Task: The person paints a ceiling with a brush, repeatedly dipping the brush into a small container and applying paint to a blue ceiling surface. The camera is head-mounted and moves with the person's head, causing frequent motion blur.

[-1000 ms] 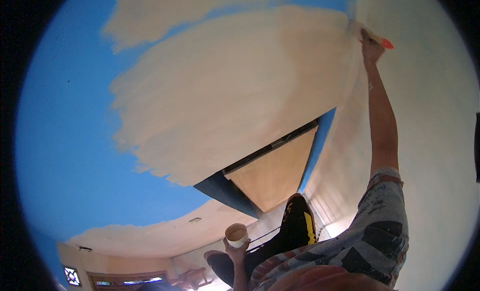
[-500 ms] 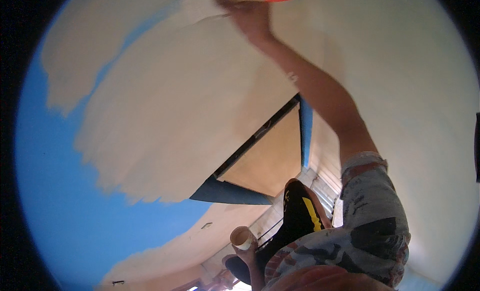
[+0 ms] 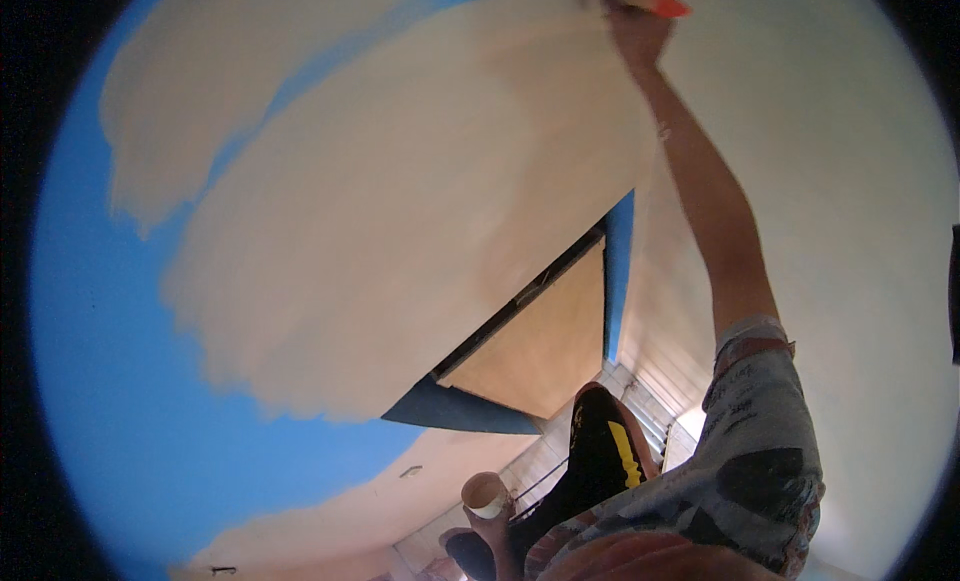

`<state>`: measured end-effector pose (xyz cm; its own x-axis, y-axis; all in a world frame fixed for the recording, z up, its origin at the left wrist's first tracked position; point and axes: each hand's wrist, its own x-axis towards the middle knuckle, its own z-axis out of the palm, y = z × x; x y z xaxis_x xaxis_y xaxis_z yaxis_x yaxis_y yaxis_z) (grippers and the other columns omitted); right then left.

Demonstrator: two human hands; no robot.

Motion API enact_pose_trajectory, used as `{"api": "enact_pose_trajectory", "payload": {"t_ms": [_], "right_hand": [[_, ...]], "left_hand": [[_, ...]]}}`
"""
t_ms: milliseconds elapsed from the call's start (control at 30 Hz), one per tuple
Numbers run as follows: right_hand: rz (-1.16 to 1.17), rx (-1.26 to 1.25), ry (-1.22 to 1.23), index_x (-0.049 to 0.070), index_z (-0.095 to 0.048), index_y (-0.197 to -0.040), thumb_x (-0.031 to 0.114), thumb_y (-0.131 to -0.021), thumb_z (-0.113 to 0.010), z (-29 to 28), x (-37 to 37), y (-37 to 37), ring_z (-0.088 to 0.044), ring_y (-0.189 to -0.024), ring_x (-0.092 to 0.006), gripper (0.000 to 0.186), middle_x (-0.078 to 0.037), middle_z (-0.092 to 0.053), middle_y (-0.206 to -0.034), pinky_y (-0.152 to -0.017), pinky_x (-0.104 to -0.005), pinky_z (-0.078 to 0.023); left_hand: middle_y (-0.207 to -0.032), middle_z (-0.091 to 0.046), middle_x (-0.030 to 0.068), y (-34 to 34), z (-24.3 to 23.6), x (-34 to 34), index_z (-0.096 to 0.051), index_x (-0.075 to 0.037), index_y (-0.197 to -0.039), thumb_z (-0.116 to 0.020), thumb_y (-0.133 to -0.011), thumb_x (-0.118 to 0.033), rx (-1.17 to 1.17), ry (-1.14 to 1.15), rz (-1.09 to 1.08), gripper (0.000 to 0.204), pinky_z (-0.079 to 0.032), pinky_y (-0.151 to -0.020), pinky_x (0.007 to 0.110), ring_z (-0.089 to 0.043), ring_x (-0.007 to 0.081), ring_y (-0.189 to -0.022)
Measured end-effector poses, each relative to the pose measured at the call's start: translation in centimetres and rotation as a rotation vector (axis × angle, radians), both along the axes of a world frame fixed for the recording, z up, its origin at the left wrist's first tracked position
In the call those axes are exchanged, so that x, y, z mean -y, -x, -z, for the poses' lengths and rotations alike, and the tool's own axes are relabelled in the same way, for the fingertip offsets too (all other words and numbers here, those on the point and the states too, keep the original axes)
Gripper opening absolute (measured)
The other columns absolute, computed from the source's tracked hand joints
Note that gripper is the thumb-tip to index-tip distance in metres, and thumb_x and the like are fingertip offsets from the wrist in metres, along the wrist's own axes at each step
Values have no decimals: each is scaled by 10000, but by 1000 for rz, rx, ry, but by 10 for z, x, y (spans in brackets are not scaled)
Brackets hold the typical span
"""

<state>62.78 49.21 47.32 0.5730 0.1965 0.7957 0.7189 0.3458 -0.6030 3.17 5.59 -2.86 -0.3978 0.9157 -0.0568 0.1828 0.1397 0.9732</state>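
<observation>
High up at the wall, my right hand (image 3: 637,41) is closed around a paintbrush (image 3: 670,6) whose handle has a red-orange end. Its bristle end, blurred near the top edge, is at the wall beside a strip of blue. Low down, my left hand (image 3: 490,529) grips a whitish cup (image 3: 486,495) by its side, mouth up; what is inside looks pale. The wall (image 3: 400,191) carries a broad coat of cream paint with ragged edges over bright blue (image 3: 300,461).
Below my right arm is a light brown wooden panel (image 3: 545,336) with a dark frame edge and dark blue sides. A pale wall (image 3: 850,231) meets the painted one at a corner on the right. My black-clad leg (image 3: 600,441) shows over a tiled floor far below.
My right hand has swept to the right along the top of the wall with the paintbrush, toward the corner. The left hand still holds the cup; the whole view has shifted slightly.
</observation>
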Motion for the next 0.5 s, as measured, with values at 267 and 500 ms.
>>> {"api": "enact_pose_trajectory", "payload": {"t_ms": [267,500], "right_hand": [[-648,136,-409,-17,-713,-962,179,-826,-786,-16,29,191,-659,-818,-99,250,-48,-720,-912,-710,-279,-551],[113,12,-298,15,-731,-861,322,-811,-756,-19,-36,-57,-692,-720,-186,312,-80,-724,-792,-647,-334,-536]], "left_hand": [[-1123,-592,144,-2,-13,14,-446,-26,-1270,-915,-536,-150,90,68,-72,879,-541,-836,370,-624,245,-967],[-1129,-597,133,-31,-32,-5,-456,-13,-1268,-897,-532,-152,-188,-33,-109,869,-510,-879,384,-611,256,-1011]]}}
